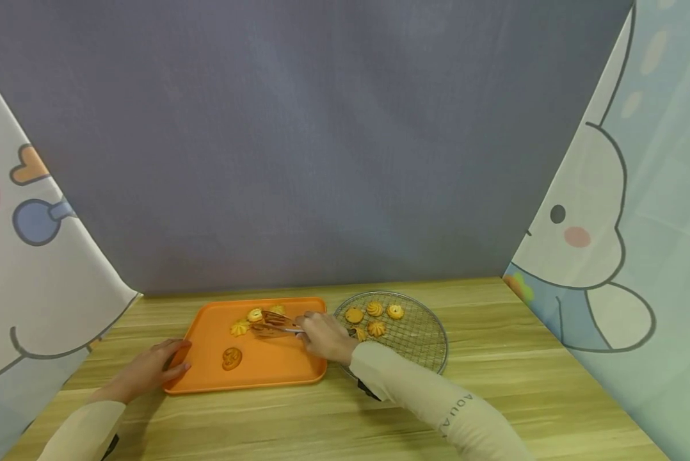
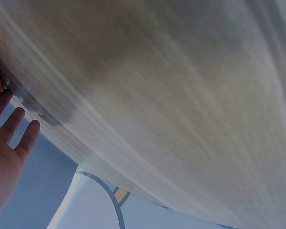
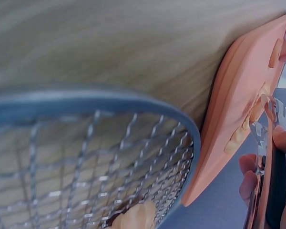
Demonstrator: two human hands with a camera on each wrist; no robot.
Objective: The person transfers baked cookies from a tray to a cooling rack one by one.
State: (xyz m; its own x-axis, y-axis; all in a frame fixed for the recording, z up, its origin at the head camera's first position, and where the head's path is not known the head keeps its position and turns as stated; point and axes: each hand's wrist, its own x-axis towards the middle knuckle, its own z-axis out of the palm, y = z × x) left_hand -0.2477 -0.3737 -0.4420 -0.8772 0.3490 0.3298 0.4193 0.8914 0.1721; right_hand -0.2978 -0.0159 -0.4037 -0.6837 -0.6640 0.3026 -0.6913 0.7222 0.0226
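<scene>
Nearest to us is our right sleeve [image 1: 437, 400]. The fingers of our right hand [image 1: 323, 336] are curled around tongs [image 3: 276, 188], whose tips are at the yellow cookies [image 1: 239, 328] by the orange tray [image 1: 270, 368]'s back edge. One brown cookie [image 1: 232, 358] lies toward the front-left corner. Our left hand [image 1: 144, 370] touches the left edge with straight fingers. Beside the right edge, a round wire rack [image 1: 420, 339] on the bench [image 1: 529, 371] carries other cookies [image 1: 375, 308].

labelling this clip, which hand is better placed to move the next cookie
Right hand, likely: it holds the tongs near the cookies; the left hand is at the edge of the orange tray.
</scene>
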